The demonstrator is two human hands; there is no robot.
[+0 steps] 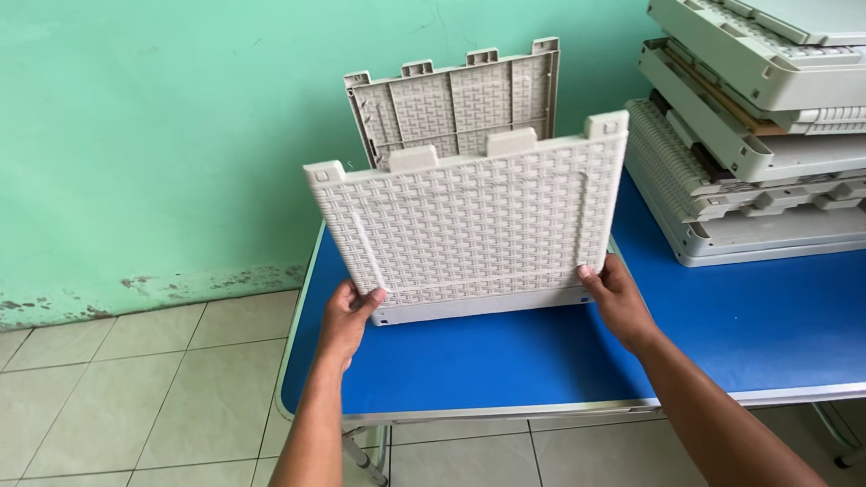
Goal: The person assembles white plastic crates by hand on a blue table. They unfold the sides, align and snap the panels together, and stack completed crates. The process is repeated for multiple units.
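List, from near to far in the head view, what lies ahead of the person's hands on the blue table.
Left hand and right hand → beige woven-pattern plastic panel held upright → second beige plastic panel behind it → green wall.

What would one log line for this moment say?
left hand: grips front woven panel lower corner | right hand: grips other corner | panel: upright on blue table
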